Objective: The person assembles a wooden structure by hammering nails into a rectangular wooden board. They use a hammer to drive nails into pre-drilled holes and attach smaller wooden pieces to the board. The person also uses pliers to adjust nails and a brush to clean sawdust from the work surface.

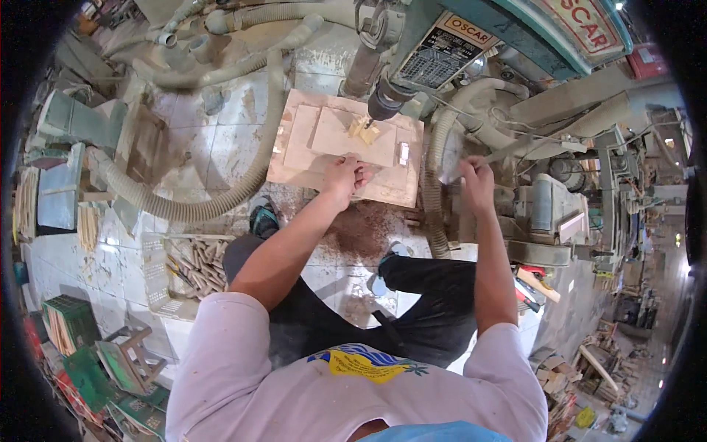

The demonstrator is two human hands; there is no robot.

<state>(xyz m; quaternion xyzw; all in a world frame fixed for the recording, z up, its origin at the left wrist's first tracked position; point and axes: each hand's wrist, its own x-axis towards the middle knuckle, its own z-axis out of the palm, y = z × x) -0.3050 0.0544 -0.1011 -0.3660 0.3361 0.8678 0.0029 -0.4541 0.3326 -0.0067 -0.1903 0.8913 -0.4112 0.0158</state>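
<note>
A drill press (390,99) stands in front of me, its chuck and bit pointing down over a small yellowish wood piece (364,131). That piece sits on stacked flat boards (324,136) on a wooden table board (294,173). My left hand (345,180) is at the near edge of the stack, fingers curled; whether they hold anything small is hidden. Off to the right, my right hand (479,180) is raised and closed around the end of a pale lever (508,149) beside the press. A blurred whitish shape (451,158) shows just left of that hand.
A ribbed hose (191,210) curves along the left, and another hose (438,147) runs at the right. A crate (158,280) of wooden sticks (199,265) stands left of my legs. Sawdust (361,236) covers the floor under the table board. Machinery (560,206) fills the right.
</note>
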